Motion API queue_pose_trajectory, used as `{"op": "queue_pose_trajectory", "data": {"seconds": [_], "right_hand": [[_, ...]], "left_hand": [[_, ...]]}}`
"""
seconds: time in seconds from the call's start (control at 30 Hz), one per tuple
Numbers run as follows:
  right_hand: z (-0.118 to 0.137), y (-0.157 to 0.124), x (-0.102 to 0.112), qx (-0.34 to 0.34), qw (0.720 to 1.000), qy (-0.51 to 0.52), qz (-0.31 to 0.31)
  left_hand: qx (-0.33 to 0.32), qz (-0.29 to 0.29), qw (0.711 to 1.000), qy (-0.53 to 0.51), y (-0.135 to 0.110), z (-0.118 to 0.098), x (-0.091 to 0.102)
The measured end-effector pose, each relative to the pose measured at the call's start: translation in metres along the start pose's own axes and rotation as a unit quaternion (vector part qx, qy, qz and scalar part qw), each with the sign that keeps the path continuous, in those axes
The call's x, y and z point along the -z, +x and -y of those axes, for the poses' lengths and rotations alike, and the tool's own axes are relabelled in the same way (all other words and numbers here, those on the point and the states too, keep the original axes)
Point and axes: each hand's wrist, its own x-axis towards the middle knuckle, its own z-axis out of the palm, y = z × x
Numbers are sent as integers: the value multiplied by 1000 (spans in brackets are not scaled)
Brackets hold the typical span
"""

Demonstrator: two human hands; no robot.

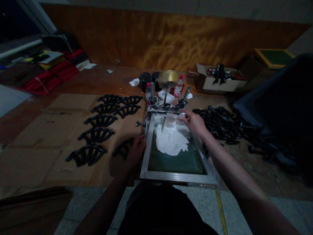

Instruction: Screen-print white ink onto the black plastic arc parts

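Note:
A screen-printing frame (176,177) lies flat in front of me, its metal border around a green mesh (174,164). White ink (171,145) is spread over the mesh's upper part. A pale, block-like squeegee (169,123) rests in the ink near the far end. My right hand (194,122) is over the frame's far right part, thumb and forefinger apart, just right of the squeegee. My left hand (137,150) is at the frame's left edge with fingers stretched out; it is dim, and whether it touches the border is unclear. Beside it lies a curved black slatted part (123,148).
Several black slatted parts (91,153) lie in rows on cardboard (31,163) at left. More black parts (217,122) are heaped at right. Behind the frame stand a clamp mechanism (167,106), a red-capped bottle (179,87) and a tape roll (168,78). An open carton (220,85) sits back right.

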Motion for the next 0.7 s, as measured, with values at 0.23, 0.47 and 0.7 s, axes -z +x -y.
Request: {"op": "queue_pose_trajectory", "data": {"seconds": [0.23, 0.47, 0.7], "right_hand": [[-53, -49, -28, -44, 994, 77, 57], [19, -92, -86, 36, 982, -25, 183], [69, -115, -84, 9, 984, 8, 176]], "left_hand": [[-80, 5, 989, -122, 22, -69, -8], [-28, 66, 988, -133, 26, -80, -7], [119, 182, 976, -27, -11, 33, -56]]}}
